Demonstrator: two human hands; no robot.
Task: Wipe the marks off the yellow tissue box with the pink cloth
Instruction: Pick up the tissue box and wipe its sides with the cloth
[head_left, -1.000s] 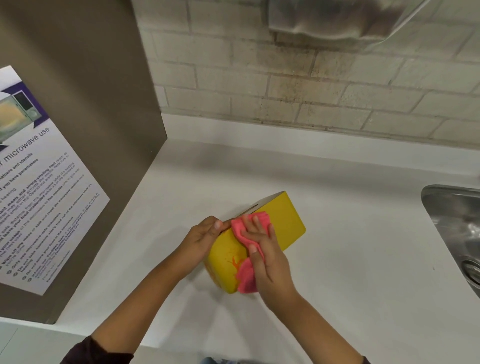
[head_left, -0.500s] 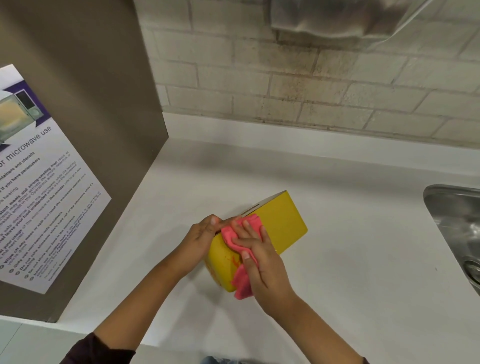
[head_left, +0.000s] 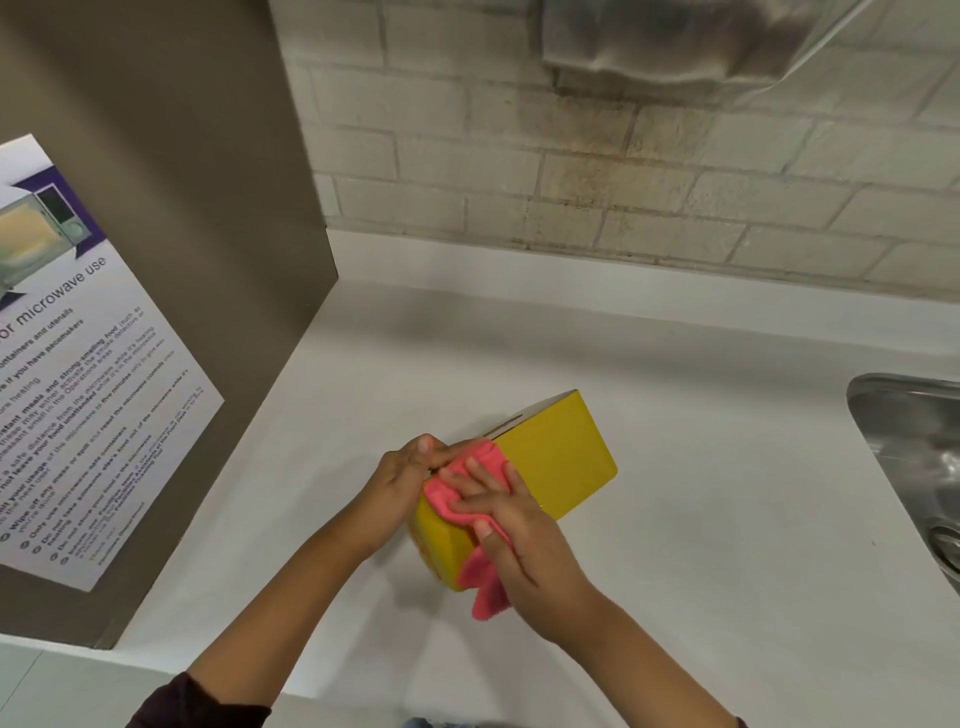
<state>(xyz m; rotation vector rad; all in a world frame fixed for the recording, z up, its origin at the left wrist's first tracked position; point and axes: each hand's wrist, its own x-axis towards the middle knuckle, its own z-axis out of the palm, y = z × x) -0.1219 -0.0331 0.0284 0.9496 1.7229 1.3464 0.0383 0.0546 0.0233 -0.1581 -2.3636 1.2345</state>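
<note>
Yellow tissue box (head_left: 556, 457): tipped on desk (head_left: 701, 519), steadied by closed left hand (head_left: 402, 480). Pink cloth (head_left: 470, 499): under flattened right hand (head_left: 511, 525), shifted toward box's near corner since a second ago; orange marks now hidden, wiping ongoing.

Single head-worn wide-angle view: looks forward and down, close over white bench (head_left: 675, 467), brick wall (head_left: 571, 182) beyond, sink (head_left: 914, 447) at right edge.

White countertop (head_left: 701, 519), yellow tissue box (head_left: 561, 457) on it
</note>
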